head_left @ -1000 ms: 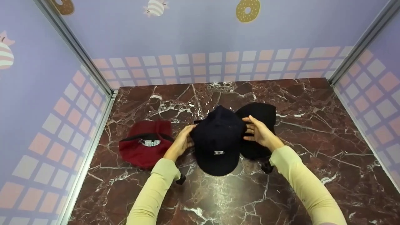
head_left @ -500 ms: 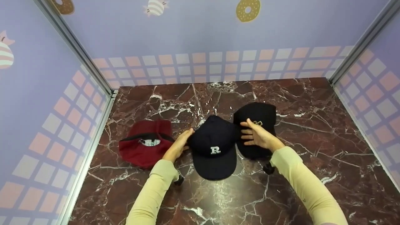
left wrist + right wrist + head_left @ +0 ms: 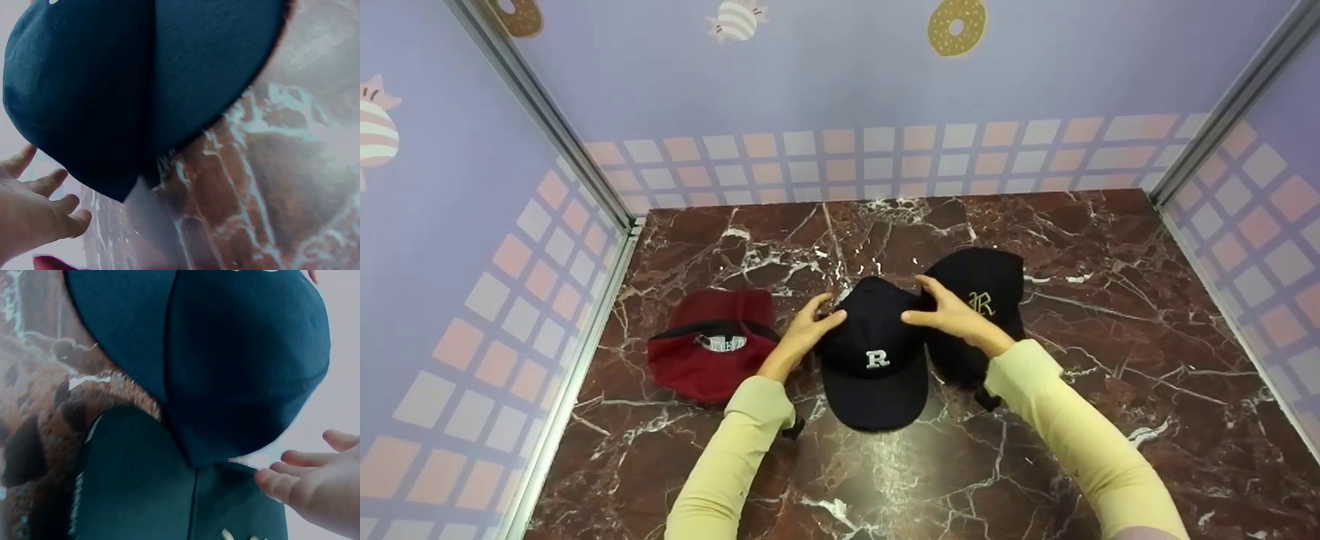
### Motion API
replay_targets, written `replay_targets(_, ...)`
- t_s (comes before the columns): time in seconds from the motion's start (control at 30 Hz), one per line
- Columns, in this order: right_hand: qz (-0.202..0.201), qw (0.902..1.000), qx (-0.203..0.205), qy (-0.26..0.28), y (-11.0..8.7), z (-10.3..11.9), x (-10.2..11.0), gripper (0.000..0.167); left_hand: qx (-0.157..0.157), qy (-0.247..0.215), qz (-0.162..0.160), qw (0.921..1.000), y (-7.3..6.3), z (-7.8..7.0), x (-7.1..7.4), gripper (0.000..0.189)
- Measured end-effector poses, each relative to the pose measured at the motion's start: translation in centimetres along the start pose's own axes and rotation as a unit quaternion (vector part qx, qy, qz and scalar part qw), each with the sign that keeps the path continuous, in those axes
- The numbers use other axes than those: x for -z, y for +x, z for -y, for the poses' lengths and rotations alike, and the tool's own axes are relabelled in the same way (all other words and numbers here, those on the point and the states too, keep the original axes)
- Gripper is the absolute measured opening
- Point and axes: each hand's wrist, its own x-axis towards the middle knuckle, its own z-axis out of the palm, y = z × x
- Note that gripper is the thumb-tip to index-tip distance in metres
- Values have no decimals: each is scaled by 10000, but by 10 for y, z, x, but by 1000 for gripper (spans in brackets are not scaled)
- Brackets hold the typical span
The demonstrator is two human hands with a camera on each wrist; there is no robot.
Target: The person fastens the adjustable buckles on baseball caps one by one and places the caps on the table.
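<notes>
A navy baseball cap (image 3: 873,396) with a white letter R lies in the middle of the marble surface, brim toward me. My left hand (image 3: 802,331) is at the cap's left side, thumb over the crown; in the left wrist view its spread fingers (image 3: 53,179) are right by the cap's edge. On the other side, my right hand (image 3: 960,316) has its thumb over the crown's right and partly covers a black cap (image 3: 979,271) with a gold letter. In the right wrist view, loosely extended fingers (image 3: 281,482) show beside the navy crown and over the black cap.
To the left, a dark red cap (image 3: 701,375) lies with its inside and a white label toward me. The dark red marble surface (image 3: 1057,450) is bounded by lilac panels (image 3: 840,82) at the back and both sides.
The navy cap came down and its front turned up, showing the letter. Both hands let it go, then moved inward, bringing the thumbs over the crown; the right hand uncovered the gold letter.
</notes>
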Motion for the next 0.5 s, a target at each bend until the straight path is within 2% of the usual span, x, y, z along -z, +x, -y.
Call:
replay_targets(0.1, -99, 9994, 79, -326, 9, 2, -9, 86, -152, 154, 137, 9997, 2, -1, -5, 62)
replay_targets(0.23, -135, 9987, 141, -481, 18, 1, -19, 90, -278, 367, 368, 9983, 5, -1, -11, 68)
replay_targets(0.33, -88, 9981, 201, -572, 21, -2, -24, 89, -386, 554, 503, 9964, 6, -1, -14, 70)
replay_targets(0.5, -95, 9964, 342, -768, 24, -5, -27, 77, -681, 512, 575, 9947, 8, -1, -17, 67)
